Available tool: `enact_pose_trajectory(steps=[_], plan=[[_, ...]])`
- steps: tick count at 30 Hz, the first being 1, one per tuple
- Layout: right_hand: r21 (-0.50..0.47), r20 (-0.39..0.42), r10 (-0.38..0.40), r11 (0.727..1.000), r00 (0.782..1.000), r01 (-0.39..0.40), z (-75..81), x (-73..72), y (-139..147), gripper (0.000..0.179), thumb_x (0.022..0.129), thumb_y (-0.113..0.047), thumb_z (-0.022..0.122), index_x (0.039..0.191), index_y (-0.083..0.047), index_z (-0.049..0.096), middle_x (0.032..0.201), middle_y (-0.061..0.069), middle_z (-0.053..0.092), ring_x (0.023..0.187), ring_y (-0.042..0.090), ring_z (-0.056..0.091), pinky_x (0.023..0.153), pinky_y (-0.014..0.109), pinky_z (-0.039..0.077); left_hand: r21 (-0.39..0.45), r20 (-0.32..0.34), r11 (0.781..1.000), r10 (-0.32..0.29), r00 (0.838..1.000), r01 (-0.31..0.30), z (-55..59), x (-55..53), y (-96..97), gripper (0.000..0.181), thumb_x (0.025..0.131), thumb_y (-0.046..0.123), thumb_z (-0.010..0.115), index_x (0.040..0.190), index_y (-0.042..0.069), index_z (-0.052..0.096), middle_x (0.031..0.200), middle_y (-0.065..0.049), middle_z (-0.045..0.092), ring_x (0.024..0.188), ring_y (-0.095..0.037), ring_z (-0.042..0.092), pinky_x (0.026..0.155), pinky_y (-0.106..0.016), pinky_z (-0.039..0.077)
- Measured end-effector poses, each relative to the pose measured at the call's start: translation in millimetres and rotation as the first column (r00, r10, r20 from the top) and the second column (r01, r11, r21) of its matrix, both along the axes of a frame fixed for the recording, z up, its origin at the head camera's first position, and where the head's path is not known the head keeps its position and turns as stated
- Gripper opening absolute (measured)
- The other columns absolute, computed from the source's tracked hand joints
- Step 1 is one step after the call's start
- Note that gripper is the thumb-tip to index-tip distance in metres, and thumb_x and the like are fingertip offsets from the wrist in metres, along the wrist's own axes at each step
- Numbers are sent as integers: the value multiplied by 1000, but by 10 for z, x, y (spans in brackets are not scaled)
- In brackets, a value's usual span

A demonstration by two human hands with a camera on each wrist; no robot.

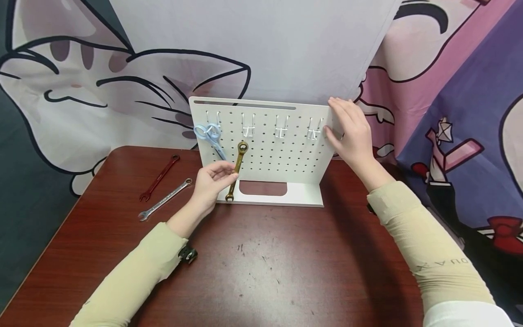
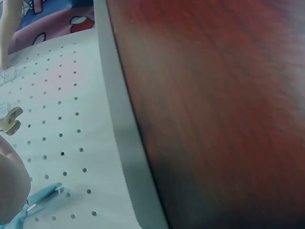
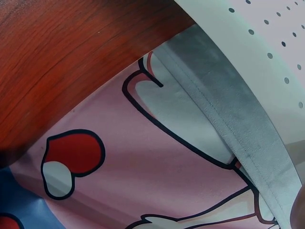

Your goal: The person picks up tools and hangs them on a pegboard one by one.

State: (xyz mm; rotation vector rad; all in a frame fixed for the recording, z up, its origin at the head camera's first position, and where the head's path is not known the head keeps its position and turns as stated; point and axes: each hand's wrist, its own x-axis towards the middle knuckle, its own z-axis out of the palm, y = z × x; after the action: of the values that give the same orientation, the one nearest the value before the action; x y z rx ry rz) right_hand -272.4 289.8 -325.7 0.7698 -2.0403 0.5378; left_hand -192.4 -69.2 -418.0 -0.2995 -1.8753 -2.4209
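My left hand (image 1: 210,184) pinches a gold-coloured combination wrench (image 1: 239,160) near its middle. The wrench is close in front of a white pegboard (image 1: 282,159), ring end up and open end down. At the board's upper right corner, my right hand (image 1: 353,131) holds the edge, thumb toward the front face. Light-blue scissors (image 1: 211,136) hang from the leftmost hook. Three more hooks, such as the second one (image 1: 248,131), stand in a row to the right with nothing on them. In the left wrist view, the wrench's open end (image 2: 10,123) shows beside the hand.
On the brown table (image 1: 261,263), left of the board, lie a red wrench (image 1: 159,178) and a silver wrench (image 1: 165,200). The board's white base (image 1: 304,195) rests on the table. Behind it hang a plain white panel (image 1: 261,50) and cartoon-printed cloth (image 1: 73,113).
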Motion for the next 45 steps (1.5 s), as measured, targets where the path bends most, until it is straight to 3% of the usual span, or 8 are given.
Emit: enact_pose_trajectory(steps=[7, 19, 28, 45], plan=[[3, -2, -3, 1000, 1000, 3, 1, 0, -2, 57, 86, 5, 75, 141, 1, 64, 140, 22, 68, 134, 40, 61, 125, 51, 39, 28, -7, 1000, 7, 1000, -7, 43, -82, 86, 43, 89, -19, 68, 92, 23, 75, 89, 13, 75, 87, -3, 67, 82, -15, 57], [-3, -3, -2, 1000, 1000, 2, -3, 4, -3, 57, 86, 6, 75, 141, 1, 64, 140, 22, 68, 134, 40, 61, 125, 51, 40, 32, -2, 999, 8, 1000, -7, 18, -222, 122, 42, 90, -19, 68, 92, 22, 75, 89, 14, 74, 88, -3, 67, 84, -15, 57], [1, 1, -7, 1000, 1000, 7, -1, 11, -7, 57, 86, 6, 75, 141, 1, 64, 140, 22, 68, 133, 40, 61, 125, 51, 40, 79, 1, 996, 40, 999, -40, 42, -277, 161, 41, 89, -21, 66, 92, 19, 75, 87, 14, 75, 85, -2, 67, 82, -14, 57], [10, 7, -20, 1000, 1000, 20, -13, 11, 6, 57, 86, 4, 75, 142, 1, 63, 142, 22, 67, 135, 40, 60, 125, 51, 39, 88, 39, 991, 98, 994, -101, -62, -427, 272, 35, 89, -18, 70, 93, 16, 76, 90, 11, 72, 85, -3, 67, 83, -14, 57]])
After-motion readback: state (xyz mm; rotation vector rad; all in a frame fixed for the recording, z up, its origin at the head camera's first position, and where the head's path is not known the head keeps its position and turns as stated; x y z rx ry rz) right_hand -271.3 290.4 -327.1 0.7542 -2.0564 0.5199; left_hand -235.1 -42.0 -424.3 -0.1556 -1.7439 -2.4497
